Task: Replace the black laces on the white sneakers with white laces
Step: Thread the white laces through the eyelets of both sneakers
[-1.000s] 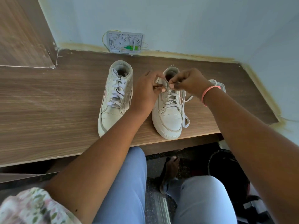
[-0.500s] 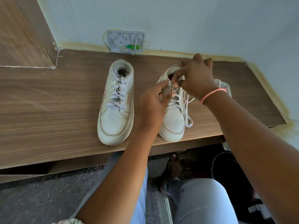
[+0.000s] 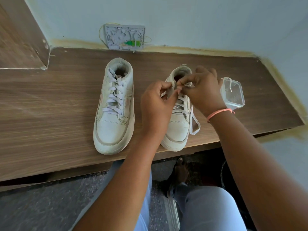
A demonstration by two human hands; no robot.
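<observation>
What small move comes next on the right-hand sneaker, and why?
Probably draw the white lace snug through the top eyelets: both the left hand and right hand pinch at the tongue of the right-hand sneaker, and slack loops beside it.

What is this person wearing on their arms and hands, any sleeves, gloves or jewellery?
Both forearms are bare, with no sleeves reaching into view and no gloves. The left hand shows no rings or bands. The right hand has a thin pink-orange band around its wrist, like a cord or thread. No watch is visible on either wrist.
</observation>
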